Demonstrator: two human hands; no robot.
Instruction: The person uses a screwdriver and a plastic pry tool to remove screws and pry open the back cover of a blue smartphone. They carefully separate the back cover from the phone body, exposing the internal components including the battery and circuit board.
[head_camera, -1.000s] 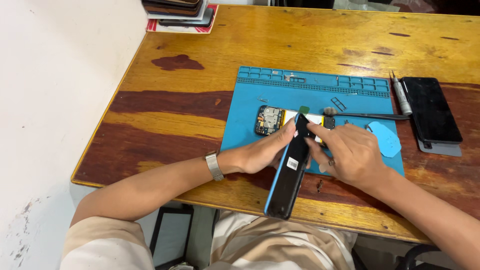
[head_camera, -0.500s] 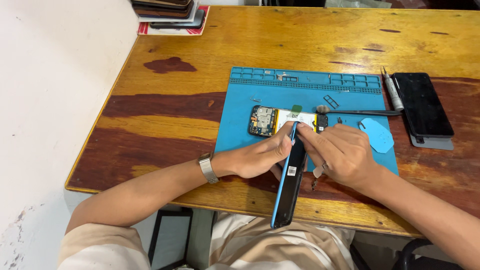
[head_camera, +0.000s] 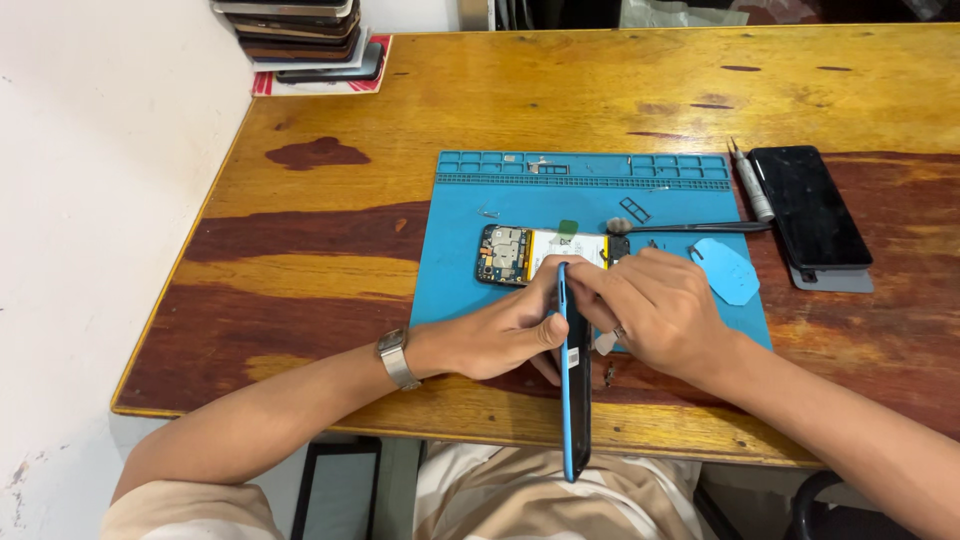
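Observation:
Both hands hold a blue phone back cover (head_camera: 574, 400) on edge, lifted above the table's near side and reaching out past its front edge. My left hand (head_camera: 495, 330), with a metal watch on the wrist, grips its left face. My right hand (head_camera: 660, 310) pinches the far end from the right. Just beyond the fingers lies the opened phone body (head_camera: 540, 253) with bare circuit board and white battery, flat on a blue repair mat (head_camera: 460, 270).
A black phone (head_camera: 808, 206) on a grey pad lies right of the mat, beside a screwdriver (head_camera: 750, 182) and a thin black tool (head_camera: 700, 228). A pale blue pick (head_camera: 728, 270) rests on the mat. A stack of phones (head_camera: 300, 35) sits far left.
The back cover has turned from tilted to standing on its edge, and both hands have shifted slightly along it; the view has moved a little.

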